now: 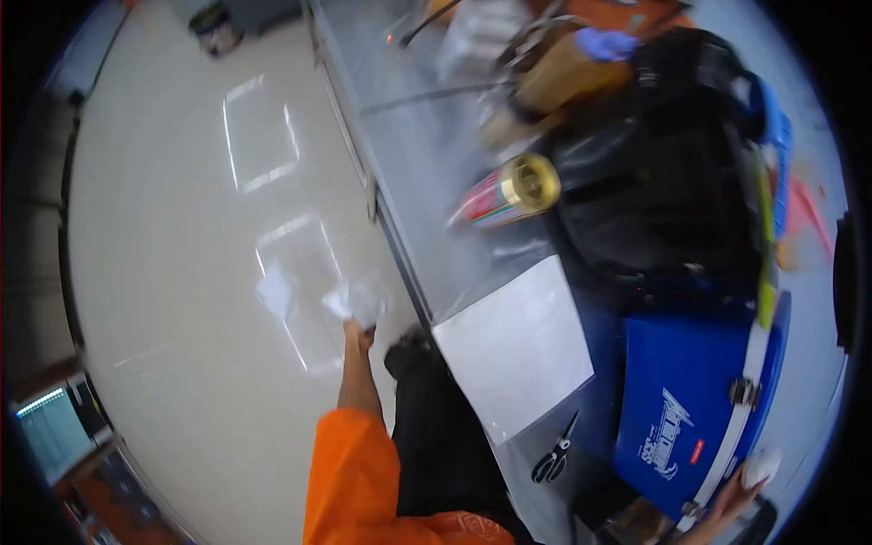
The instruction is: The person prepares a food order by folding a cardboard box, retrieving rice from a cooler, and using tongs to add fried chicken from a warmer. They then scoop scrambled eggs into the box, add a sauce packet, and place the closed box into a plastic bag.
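Observation:
My left hand [361, 334], reaching out over the floor at the end of an orange sleeve, is closed on a blurred white sheet-like item [350, 302]. At the lower right, my right hand [734, 501] holds a white rounded item [761, 467] beside a blue cooler box [677, 400]. What exactly either white item is cannot be made out. Between the hands, a flat white sheet [516, 348] lies on the metal table [436, 195]. Black-handled scissors [554, 457] rest below the sheet, near the blue box.
A red can with a gold end [530, 184] lies on its side beside a large shiny black bag [654, 191]. Behind are a brown item [559, 82] and a purple item [606, 44]. A white patch [275, 291] shows over the tiled floor [173, 236]. The table edge runs diagonally.

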The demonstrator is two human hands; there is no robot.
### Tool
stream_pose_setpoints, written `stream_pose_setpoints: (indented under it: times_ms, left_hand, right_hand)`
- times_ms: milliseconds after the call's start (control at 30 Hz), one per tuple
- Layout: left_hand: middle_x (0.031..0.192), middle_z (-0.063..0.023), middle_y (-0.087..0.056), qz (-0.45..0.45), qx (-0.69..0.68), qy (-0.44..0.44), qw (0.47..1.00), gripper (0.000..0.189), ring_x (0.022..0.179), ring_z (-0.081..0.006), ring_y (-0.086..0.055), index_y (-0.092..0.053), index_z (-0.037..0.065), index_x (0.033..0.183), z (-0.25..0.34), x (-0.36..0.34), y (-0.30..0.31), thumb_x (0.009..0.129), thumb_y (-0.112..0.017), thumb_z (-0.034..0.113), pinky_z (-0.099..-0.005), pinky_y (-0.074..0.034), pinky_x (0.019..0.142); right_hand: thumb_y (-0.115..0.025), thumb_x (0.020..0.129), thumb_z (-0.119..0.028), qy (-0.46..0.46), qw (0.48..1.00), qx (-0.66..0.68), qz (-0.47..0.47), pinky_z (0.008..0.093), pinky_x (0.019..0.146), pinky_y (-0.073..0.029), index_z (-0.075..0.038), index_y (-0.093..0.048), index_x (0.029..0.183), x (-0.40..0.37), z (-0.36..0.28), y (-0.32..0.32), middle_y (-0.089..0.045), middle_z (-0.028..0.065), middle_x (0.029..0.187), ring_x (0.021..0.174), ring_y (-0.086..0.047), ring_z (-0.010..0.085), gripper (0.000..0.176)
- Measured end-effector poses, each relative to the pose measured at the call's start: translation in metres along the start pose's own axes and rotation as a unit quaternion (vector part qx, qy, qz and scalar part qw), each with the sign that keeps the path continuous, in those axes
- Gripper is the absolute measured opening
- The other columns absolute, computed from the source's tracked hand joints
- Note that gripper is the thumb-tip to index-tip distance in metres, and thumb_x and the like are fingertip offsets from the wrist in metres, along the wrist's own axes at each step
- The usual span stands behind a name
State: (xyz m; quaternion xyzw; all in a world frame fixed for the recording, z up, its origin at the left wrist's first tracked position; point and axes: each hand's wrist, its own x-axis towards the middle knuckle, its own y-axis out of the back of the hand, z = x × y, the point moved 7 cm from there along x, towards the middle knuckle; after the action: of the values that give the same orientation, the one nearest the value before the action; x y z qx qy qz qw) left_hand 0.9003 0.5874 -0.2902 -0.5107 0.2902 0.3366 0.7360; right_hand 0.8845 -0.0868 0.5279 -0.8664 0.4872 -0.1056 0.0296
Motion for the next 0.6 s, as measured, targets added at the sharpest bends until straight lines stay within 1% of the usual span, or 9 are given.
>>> stream_pose_setpoints:
  times_ms: [67,167,267,433,467,500,533,567,600]
  left_hand:
    - [0.103,-0.0080,-0.063,0.069,0.024,-0.027,0.997,0.038,0.087,-0.0236,-0.064,-0.052,-0.001,0.119,0.016,-0.032,-0.046,0.083,-0.061,0.009,-0.0323,-0.053,0.073]
    - [0.107,-0.0099,-0.062,0.078,0.033,-0.034,0.996,0.042,0.092,-0.0250,-0.063,-0.050,-0.002,0.121,0.042,-0.067,-0.040,0.081,-0.062,0.008,-0.0350,-0.053,0.078]
    - [0.110,-0.0118,-0.061,0.090,0.120,0.002,0.989,0.044,0.097,-0.0261,-0.061,-0.049,-0.003,0.122,0.058,-0.122,-0.013,0.082,-0.062,0.008,-0.0390,-0.051,0.084]
    - [0.114,-0.0137,-0.059,0.068,0.094,0.055,0.992,0.049,0.104,-0.0288,-0.059,-0.045,0.000,0.126,0.090,-0.241,0.017,0.084,-0.064,0.017,-0.0430,-0.047,0.093]
    - [0.114,-0.0139,-0.059,0.055,0.074,0.059,0.994,0.050,0.105,-0.0286,-0.059,-0.045,0.000,0.126,0.100,-0.262,0.012,0.084,-0.065,0.017,-0.0435,-0.047,0.094]
    - [0.115,-0.0141,-0.058,0.040,0.058,0.066,0.995,0.050,0.106,-0.0285,-0.059,-0.045,0.000,0.126,0.108,-0.281,0.005,0.084,-0.065,0.016,-0.0439,-0.047,0.094]
    - [0.116,-0.0143,-0.058,0.022,0.043,0.076,0.996,0.050,0.107,-0.0284,-0.058,-0.045,0.000,0.127,0.120,-0.291,-0.005,0.084,-0.066,0.016,-0.0444,-0.047,0.094]
    - [0.114,-0.0131,-0.059,-0.001,0.027,0.070,0.997,0.049,0.105,-0.0270,-0.059,-0.046,0.000,0.126,0.138,-0.296,-0.017,0.084,-0.067,0.014,-0.0432,-0.048,0.093]
    - [0.112,-0.0120,-0.060,-0.022,0.007,0.065,0.998,0.047,0.104,-0.0255,-0.060,-0.047,0.001,0.125,0.152,-0.300,-0.029,0.084,-0.067,0.012,-0.0421,-0.049,0.092]
  right_hand:
    - [-0.044,0.100,-0.031,0.028,0.996,-0.060,-0.052,0.0443,0.103,-0.041,-0.002,-0.030,0.142,0.025,0.002,0.008,-0.045,0.0217,0.134,0.123,-0.046,0.0325,0.053]
    - [-0.073,0.076,-0.032,0.086,0.985,-0.078,-0.125,0.0416,0.081,-0.048,-0.005,-0.059,0.118,-0.049,0.010,-0.068,-0.062,0.0141,0.115,0.104,-0.058,0.0279,0.052]
    - [-0.075,0.072,-0.033,0.061,0.974,-0.030,-0.217,0.0494,0.094,-0.043,-0.010,-0.049,0.131,-0.045,0.011,-0.055,-0.051,0.0130,0.133,0.123,-0.046,0.0351,0.069]
    - [-0.056,0.084,-0.037,-0.158,0.909,0.014,-0.385,0.0431,0.075,-0.042,-0.009,-0.043,0.135,-0.150,0.088,-0.131,-0.054,0.0094,0.099,0.093,-0.052,0.0271,0.059]
    - [-0.052,0.087,-0.037,-0.275,0.860,0.003,-0.429,0.0413,0.071,-0.042,-0.009,-0.041,0.136,-0.203,0.122,-0.158,-0.054,0.0083,0.092,0.086,-0.053,0.0252,0.057]
    - [-0.047,0.090,-0.036,-0.478,0.758,0.015,-0.444,0.0395,0.067,-0.042,-0.009,-0.039,0.138,-0.269,0.164,-0.180,-0.054,0.0071,0.084,0.079,-0.053,0.0234,0.056]
    - [-0.043,0.093,-0.036,-0.699,0.595,0.048,-0.393,0.0376,0.063,-0.042,-0.008,-0.037,0.139,-0.351,0.207,-0.198,-0.054,0.0059,0.076,0.073,-0.054,0.0215,0.054]
    - [-0.038,0.096,-0.036,-0.793,0.483,0.073,-0.365,0.0358,0.059,-0.042,-0.008,-0.035,0.140,-0.426,0.245,-0.212,-0.054,0.0047,0.069,0.066,-0.055,0.0196,0.052]
    - [-0.043,0.095,-0.031,-0.805,0.416,0.165,-0.389,0.0315,0.056,-0.039,-0.003,-0.030,0.143,-0.496,0.280,-0.234,-0.046,0.0029,0.057,0.058,-0.050,0.0162,0.057]
